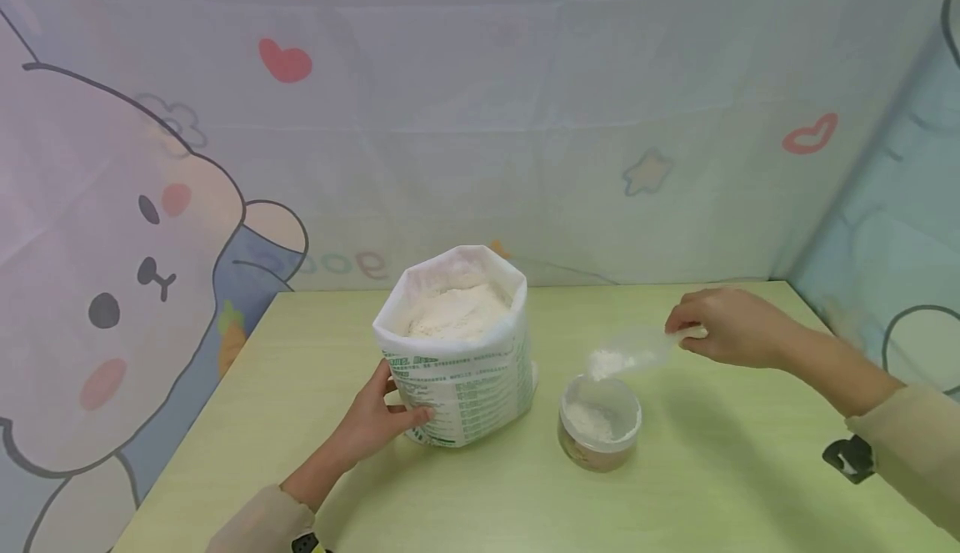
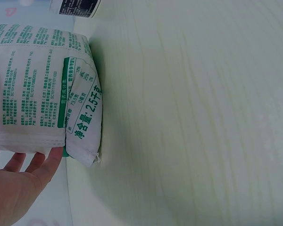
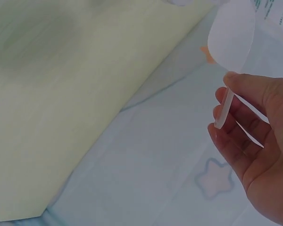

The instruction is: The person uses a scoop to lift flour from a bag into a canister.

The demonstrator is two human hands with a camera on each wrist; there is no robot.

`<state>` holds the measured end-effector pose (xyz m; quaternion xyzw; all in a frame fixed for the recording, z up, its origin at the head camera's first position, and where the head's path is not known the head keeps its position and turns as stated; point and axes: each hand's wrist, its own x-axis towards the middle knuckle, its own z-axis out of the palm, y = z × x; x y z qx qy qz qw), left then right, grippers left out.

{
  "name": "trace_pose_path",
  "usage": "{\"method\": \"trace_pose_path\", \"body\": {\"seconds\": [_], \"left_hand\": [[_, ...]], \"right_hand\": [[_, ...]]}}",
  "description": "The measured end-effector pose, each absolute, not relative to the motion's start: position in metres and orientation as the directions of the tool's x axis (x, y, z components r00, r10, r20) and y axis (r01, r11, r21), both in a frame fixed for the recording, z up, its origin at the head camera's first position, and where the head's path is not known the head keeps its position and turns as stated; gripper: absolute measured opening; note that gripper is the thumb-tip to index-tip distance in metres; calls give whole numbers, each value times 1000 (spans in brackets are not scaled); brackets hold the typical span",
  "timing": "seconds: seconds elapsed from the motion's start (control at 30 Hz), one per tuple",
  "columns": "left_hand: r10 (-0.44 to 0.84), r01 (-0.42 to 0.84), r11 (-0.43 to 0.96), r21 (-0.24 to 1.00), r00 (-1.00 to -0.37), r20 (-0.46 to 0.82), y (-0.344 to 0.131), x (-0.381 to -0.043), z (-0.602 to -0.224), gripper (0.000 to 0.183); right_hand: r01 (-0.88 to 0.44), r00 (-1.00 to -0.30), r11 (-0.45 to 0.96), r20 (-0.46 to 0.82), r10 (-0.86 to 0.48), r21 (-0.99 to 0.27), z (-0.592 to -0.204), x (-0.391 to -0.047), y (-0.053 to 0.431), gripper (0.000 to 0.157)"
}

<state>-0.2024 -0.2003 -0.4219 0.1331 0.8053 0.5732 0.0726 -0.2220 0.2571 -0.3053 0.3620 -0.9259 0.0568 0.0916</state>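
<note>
A white flour bag (image 1: 480, 403) with green print stands on the table, its rolled-down mouth showing pale flour inside. My left hand (image 1: 375, 419) grips its left side, thumb across the front; in the left wrist view the fingers (image 2: 49, 165) lie along the bag's edge. To the right stands a small round tub (image 1: 600, 458) with some white flour in it. Just above its far rim, a translucent plastic scoop (image 1: 652, 348) carries flour, tilted toward the tub. My right hand (image 1: 731, 328) pinches the scoop's handle (image 3: 225, 110) between thumb and fingers.
The pale green wooden table (image 1: 712, 486) ends at a cloth backdrop (image 1: 450, 119) printed with hearts, stars and a bear. Another cloth panel (image 1: 900, 228) closes off the right side. Part of the tub's dark label (image 2: 78, 7) appears at the top of the left wrist view.
</note>
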Motion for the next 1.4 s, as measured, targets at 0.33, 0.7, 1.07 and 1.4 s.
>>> {"method": "trace_pose_path", "body": {"seconds": [0.33, 0.7, 1.07, 1.4], "left_hand": [[291, 119, 310, 943, -956, 25, -200, -203, -423, 77], [293, 123, 310, 943, -956, 28, -200, -204, -424, 76], [308, 139, 309, 941, -951, 39, -200, -204, -423, 76], [296, 116, 309, 944, -955, 20, -200, -203, -423, 77]], "right_hand": [[-673, -726, 740, 170, -666, 25, -307, -217, 248, 21], [-677, -721, 729, 107, -684, 99, -309, -214, 235, 18], [-675, -713, 716, 91, -695, 178, -307, -212, 228, 18], [-682, -677, 679, 119, -727, 270, -309, -212, 222, 20]]}}
